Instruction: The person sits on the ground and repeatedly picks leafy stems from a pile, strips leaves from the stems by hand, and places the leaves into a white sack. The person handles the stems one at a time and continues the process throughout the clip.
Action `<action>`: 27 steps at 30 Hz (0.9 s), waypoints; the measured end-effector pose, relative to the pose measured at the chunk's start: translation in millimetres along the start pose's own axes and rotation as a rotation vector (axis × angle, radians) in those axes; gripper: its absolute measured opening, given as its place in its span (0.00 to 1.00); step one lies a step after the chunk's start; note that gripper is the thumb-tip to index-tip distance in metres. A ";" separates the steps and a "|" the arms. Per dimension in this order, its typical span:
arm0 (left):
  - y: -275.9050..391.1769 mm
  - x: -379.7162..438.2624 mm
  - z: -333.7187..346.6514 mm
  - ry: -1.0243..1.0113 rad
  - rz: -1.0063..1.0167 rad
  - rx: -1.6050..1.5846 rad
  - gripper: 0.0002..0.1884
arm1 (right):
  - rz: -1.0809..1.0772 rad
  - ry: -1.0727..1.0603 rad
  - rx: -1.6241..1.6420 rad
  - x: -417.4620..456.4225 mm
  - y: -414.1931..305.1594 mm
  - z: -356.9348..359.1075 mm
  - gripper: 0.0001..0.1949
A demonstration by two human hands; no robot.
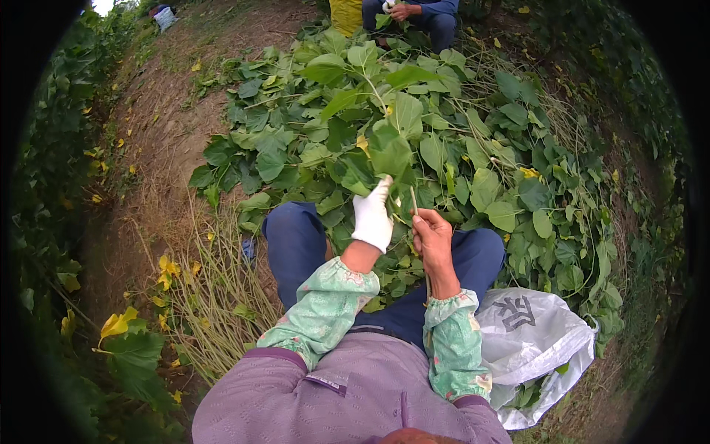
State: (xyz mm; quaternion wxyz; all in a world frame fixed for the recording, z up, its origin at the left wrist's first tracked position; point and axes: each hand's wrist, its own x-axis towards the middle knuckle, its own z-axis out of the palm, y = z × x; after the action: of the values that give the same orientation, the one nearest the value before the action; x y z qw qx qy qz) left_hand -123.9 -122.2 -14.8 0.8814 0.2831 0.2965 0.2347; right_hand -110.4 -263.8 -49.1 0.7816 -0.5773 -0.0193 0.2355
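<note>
My left hand [373,219], in a white work glove, closes around green leaves [391,155] in front of my knees; its fingers are partly hidden by them. Bare, my right hand [435,238] pinches a pale thin plant stem [414,201] between thumb and fingers, just right of the glove. Above the hands a leafy shoot [377,97] points away from me; whether it joins the pinched stem is hidden by leaves. Both hands are over a large heap of cut leafy branches [321,130].
A white woven sack [527,344] with leaves in its mouth lies by my right side. Stripped stems [222,305] are piled at my left. Across the heap, another person's hands [402,11] hold a leaf beside a yellow sack [346,15]. Plants line both sides.
</note>
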 end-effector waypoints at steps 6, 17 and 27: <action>43.6 75.6 -5.5 -0.028 0.046 0.100 0.18 | -0.199 0.018 -0.324 -14.5 16.2 -1.4 0.06; -8.8 54.7 12.4 -0.169 0.777 1.160 0.23 | -0.417 0.158 -0.759 -23.1 17.0 12.7 0.06; -2.3 23.2 24.3 -0.489 0.262 0.508 0.21 | 0.077 0.004 -0.026 -11.6 18.0 -4.7 0.03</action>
State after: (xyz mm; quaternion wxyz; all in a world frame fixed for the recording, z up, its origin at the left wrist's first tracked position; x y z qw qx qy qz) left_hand -90.8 -119.2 -9.1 0.7903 0.5760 0.0872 0.1898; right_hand -125.5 -268.6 -64.3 0.7644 -0.5882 0.0015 0.2639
